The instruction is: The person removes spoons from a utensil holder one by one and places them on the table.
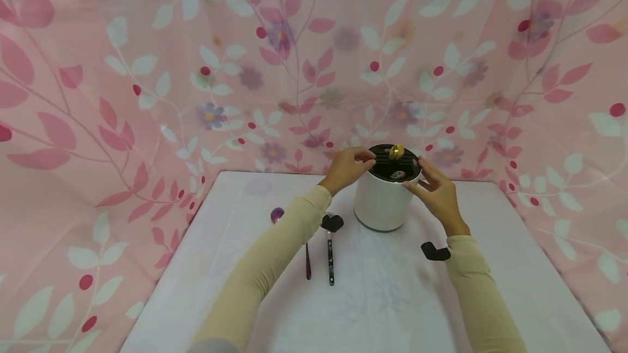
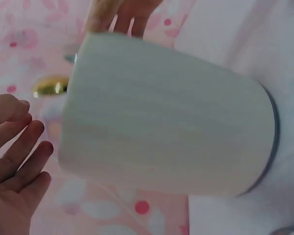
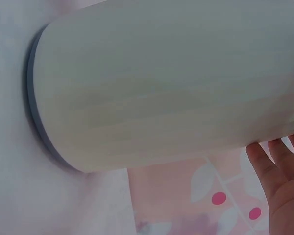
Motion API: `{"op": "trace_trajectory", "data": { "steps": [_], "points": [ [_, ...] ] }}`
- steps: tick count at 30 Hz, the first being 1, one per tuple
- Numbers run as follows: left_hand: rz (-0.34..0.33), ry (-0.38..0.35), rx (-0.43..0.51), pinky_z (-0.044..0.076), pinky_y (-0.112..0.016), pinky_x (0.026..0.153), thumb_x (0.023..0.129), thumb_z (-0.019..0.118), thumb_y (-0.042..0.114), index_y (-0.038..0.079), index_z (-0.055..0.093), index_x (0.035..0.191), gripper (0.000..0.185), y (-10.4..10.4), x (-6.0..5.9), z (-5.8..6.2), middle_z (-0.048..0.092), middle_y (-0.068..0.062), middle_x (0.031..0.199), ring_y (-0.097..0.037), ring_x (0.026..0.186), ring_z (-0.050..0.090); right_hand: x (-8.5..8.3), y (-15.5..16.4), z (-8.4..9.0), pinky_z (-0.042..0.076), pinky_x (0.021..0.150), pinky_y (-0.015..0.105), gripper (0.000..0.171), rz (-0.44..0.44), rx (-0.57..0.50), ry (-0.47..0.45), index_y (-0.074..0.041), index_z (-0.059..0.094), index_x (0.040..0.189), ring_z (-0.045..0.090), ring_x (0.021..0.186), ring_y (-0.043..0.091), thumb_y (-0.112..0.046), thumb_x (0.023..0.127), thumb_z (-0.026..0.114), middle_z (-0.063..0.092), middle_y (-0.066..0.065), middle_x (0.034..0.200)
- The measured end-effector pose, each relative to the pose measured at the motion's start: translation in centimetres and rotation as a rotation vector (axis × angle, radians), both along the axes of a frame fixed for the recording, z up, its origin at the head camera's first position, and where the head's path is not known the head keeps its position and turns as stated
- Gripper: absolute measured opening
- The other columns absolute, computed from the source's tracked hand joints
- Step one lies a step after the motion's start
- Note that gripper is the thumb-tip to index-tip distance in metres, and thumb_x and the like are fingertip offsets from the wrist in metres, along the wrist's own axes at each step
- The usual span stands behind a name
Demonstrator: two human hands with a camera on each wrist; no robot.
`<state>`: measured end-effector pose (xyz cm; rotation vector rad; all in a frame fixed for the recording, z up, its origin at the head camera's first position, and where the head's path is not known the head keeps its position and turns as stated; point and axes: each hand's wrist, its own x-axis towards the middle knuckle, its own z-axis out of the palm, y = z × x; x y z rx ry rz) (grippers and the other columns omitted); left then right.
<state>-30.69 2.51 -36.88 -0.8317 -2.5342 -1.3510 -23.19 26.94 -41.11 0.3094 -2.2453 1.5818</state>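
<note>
Canister (image 1: 381, 203) upright on table (image 1: 373, 298). Right hand (image 1: 439, 200): fingers spread, touching canister. Left hand (image 1: 346, 166): fingers loose; lid contact unclear. Step, apparently: adjusting lid (image 1: 384, 170). Next: even two-sided pressure.

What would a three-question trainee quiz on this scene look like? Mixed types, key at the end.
1. Multiple choice: in the head view, where does the dark-handled utensil lie relative to the white container?
A) To its left, nearer the person
B) To its right
C) Behind it

2. True or false: the right hand has fingertips against the container.

3. Fill in the blank: a ____-coloured piece sticks up from the container's black top.

Key: 1. A; 2. True; 3. gold
</note>
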Motion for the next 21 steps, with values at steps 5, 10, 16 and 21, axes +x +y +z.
{"op": "trace_trajectory", "data": {
  "steps": [5, 10, 16, 21],
  "points": [
    [-0.103, 0.097, -0.129, 0.049, -0.019, 0.089, 0.091, 0.072, 0.027, 0.013, 0.074, 0.109, 0.023, 2.4, 1.9, 1.3, 0.071, 0.003, 0.105, -0.007, 0.101, 0.062, 0.0, 0.0, -0.1, 0.042, 0.099, 0.05, 0.072, 0.001, 0.017, 0.01, -0.009, 0.042, 0.147, 0.039, 0.137, 0.029, -0.012, 0.085, 0.078, 0.036, 0.013, 0.153],
    [-0.174, 0.12, -0.28, 0.047, -0.012, 0.088, 0.093, 0.069, 0.027, 0.009, 0.071, 0.117, 0.03, 4.3, 3.0, 1.9, 0.069, 0.0, 0.111, -0.007, 0.102, 0.063, -0.1, 0.1, -0.2, 0.043, 0.098, 0.048, 0.071, 0.001, 0.021, 0.026, -0.008, 0.041, 0.147, 0.039, 0.136, 0.03, -0.012, 0.085, 0.077, 0.036, 0.014, 0.153],
    [-0.109, 0.162, -0.371, 0.049, -0.012, 0.074, 0.093, 0.067, 0.012, 0.006, 0.073, 0.108, 0.017, 4.9, 3.0, 1.6, 0.068, -0.002, 0.098, -0.007, 0.083, 0.06, -0.3, 0.1, -0.5, 0.043, 0.098, 0.049, 0.072, 0.015, -0.002, 0.043, -0.007, 0.042, 0.146, 0.041, 0.135, 0.03, -0.011, 0.084, 0.078, 0.038, 0.013, 0.152],
    [-0.089, 0.183, -0.436, 0.05, -0.013, 0.073, 0.095, 0.064, 0.01, 0.009, 0.076, 0.098, 0.012, 4.9, 2.7, 1.3, 0.069, 0.002, 0.091, -0.006, 0.076, 0.058, -0.3, 0.1, -0.5, 0.043, 0.098, 0.048, 0.072, 0.012, -0.003, 0.049, -0.005, 0.043, 0.146, 0.041, 0.135, 0.031, -0.01, 0.083, 0.078, 0.038, 0.015, 0.152]
  ]
}}
